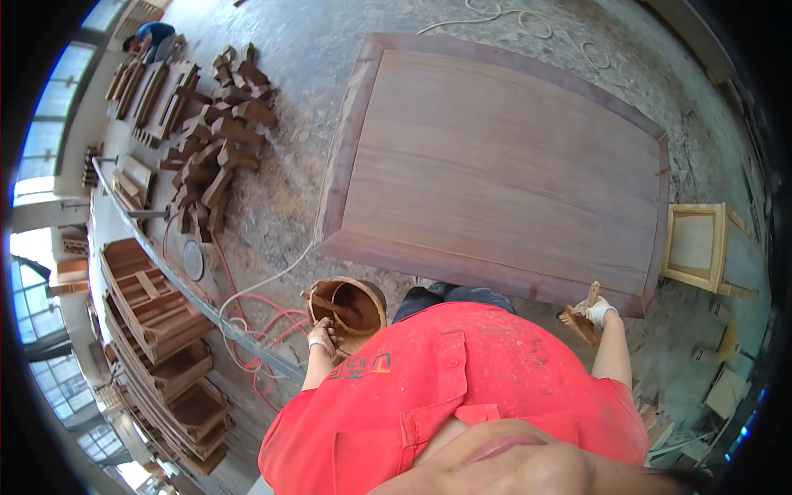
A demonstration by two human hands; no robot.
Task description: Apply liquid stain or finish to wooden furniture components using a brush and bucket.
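My left hand [323, 335], in a stained, pale glove, is closed on the near rim of a brown-crusted bucket [375, 301]. The bucket is tilted so that its mouth faces up toward me, with brown residue coating the inside. My right hand [599, 309], in a white glove, is closed around a wooden-handled brush [581, 327]. Its wide bristle end hangs below the hand and its handle tip sticks up. Both hands are beside the near edge of a large brown wooden panel [503, 173] with a darker frame, the right one close to its near right corner.
Brown wooden parts [219, 148] lie heaped at the far left. A person in blue [153, 40] bends over stacked pieces there. Red hoses [264, 330] and a metal rail [173, 260] run along my left, near wooden cabinets [148, 305]. A pale wooden frame stand [701, 247] is at the right.
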